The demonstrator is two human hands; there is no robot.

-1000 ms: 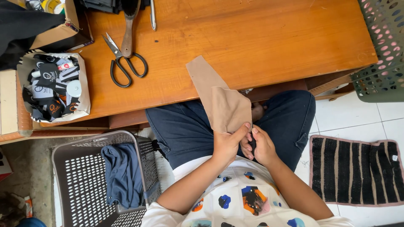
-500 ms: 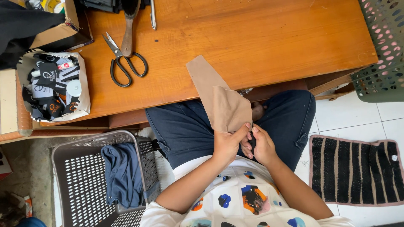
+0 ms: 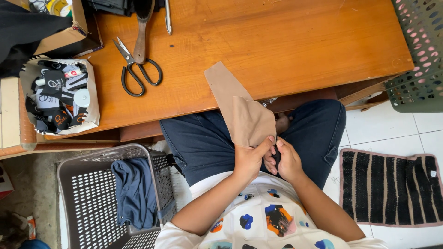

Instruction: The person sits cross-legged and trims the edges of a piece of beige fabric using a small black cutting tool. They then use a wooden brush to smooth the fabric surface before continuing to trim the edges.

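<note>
Tan fabric strip (image 3: 240,108) pinched at near end by left hand (image 3: 249,161) and right hand (image 3: 288,159), both grips clamped; long axis up-left onto wooden counter (image 3: 286,50)

A white open box (image 3: 94,99) of black-and-white labels (image 3: 56,99) sat far left; a brown carton (image 3: 76,27) stood beyond.

- I saw a wooden table (image 3: 286,50) across the top.
- White floor tiles (image 3: 387,127) lay at right, under a black striped mat (image 3: 392,186).
- A grey basket (image 3: 87,184) stood at lower left.
</note>
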